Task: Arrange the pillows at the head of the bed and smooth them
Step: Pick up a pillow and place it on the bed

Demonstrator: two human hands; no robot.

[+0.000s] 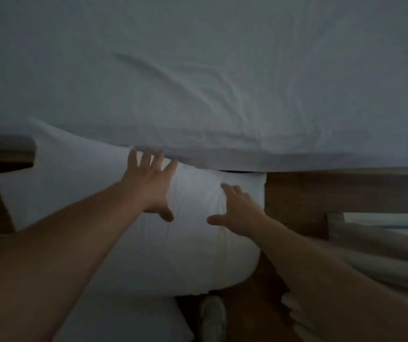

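A white pillow (193, 248) leans against the side of the bed, below the mattress edge, with its top tucked under the overhanging white sheet (198, 82). My left hand (151, 183) lies flat on the pillow's upper part, fingers spread and fingertips at the sheet's edge. My right hand (237, 208) rests on the pillow's right side, thumb out, fingers bent into a fold of the cover. A second white pillow (128, 319) lies lower, near the floor, partly behind my left arm.
The wooden bed frame (304, 193) runs along the right under the mattress. Pale curtain or fabric folds (375, 255) hang at the right. A light shoe (212, 319) stands on the dark wooden floor at the bottom. The room is dim.
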